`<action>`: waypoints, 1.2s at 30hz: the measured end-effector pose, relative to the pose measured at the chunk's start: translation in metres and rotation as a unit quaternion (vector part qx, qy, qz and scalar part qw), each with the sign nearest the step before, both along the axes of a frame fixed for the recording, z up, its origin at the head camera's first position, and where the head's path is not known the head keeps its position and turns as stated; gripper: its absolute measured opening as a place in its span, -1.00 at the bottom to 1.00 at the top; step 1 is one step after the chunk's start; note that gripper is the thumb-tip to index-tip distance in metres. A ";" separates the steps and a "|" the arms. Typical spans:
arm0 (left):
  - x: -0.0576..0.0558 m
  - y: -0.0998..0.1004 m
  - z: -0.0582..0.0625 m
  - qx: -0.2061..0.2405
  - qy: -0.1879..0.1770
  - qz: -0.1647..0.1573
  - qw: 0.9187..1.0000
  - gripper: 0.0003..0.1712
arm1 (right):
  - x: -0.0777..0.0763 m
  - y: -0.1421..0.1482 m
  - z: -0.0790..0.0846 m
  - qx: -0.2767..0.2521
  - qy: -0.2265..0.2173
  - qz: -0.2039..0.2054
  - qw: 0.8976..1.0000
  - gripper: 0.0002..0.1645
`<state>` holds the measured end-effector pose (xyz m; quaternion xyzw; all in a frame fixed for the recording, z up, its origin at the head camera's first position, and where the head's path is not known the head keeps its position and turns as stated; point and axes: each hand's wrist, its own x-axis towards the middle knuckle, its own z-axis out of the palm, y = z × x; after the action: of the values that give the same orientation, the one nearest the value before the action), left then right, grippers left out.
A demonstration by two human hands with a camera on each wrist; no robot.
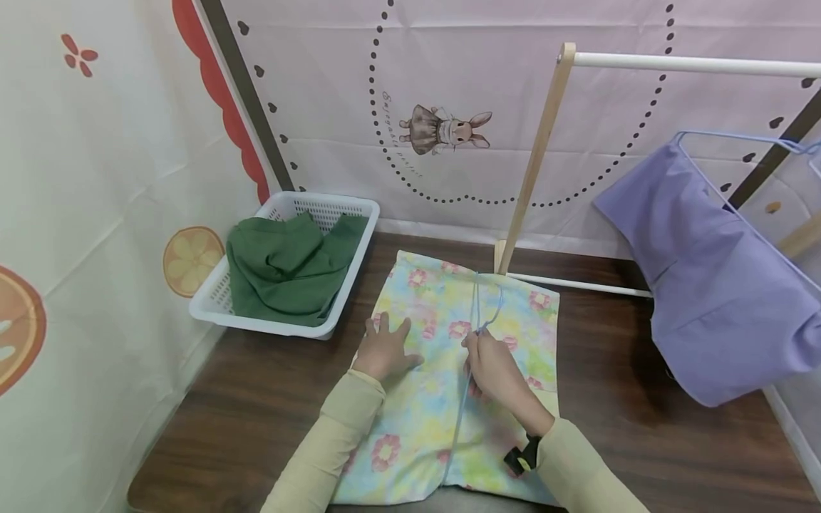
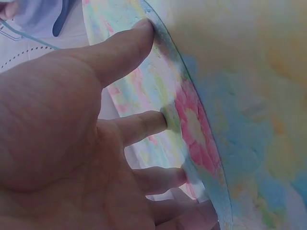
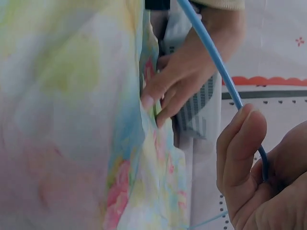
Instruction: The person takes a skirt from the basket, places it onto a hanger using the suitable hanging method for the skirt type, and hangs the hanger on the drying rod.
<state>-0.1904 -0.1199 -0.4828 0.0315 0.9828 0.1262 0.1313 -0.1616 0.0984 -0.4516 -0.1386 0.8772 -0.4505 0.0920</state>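
A pastel floral cloth point(image 1: 431, 406) lies spread on the dark wooden surface in the head view. My left hand point(image 1: 383, 353) rests on its left part with fingers spread; in the left wrist view the fingertips touch the fabric. Along the middle of the cloth runs a thin blue hanger point(image 3: 206, 40), its hook towards the far edge. My right hand point(image 1: 490, 363) grips the hanger close to the hook, fingers curled round the wire in the right wrist view. Part of the hanger is covered by this hand.
A white plastic basket point(image 1: 256, 324) with dark green cloth point(image 1: 282, 263) stands at the back left. On the right, a purple garment point(image 1: 718, 285) hangs from a blue hanger beside a rack with a wooden post point(image 1: 535, 160) and white rails. Printed fabric covers the walls.
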 end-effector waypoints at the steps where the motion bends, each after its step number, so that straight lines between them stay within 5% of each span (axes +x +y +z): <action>1: 0.000 0.000 0.000 -0.001 0.000 -0.001 1.000 -0.08 | -0.003 0.000 0.000 0.001 0.003 -0.001 1.000 -0.43; 10: 0.003 -0.001 0.001 -0.006 0.006 -0.003 1.000 -0.08 | 0.004 -0.006 0.000 -0.016 -0.030 0.024 0.999 -0.30; 18: 0.002 0.000 -0.001 -0.009 0.011 0.004 1.000 -0.08 | -0.001 -0.014 0.004 -0.041 -0.032 0.013 0.999 -0.61; 27: 0.005 0.000 -0.004 -0.012 0.018 0.005 1.000 -0.09 | 0.003 -0.016 0.003 -0.058 -0.063 0.043 0.995 -0.61; 32: 0.005 0.000 -0.005 -0.012 0.026 0.006 1.000 -0.09 | -0.005 -0.017 0.002 -0.041 -0.030 0.018 0.999 -0.61; 36: 0.006 -0.001 -0.005 -0.003 0.035 0.007 0.999 -0.09 | -0.008 -0.017 0.002 -0.053 -0.054 0.016 0.997 -0.59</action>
<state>-0.1844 -0.1210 -0.4878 0.0286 0.9874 0.1228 0.0960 -0.1693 0.0809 -0.4497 -0.1333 0.8434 -0.5017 0.1388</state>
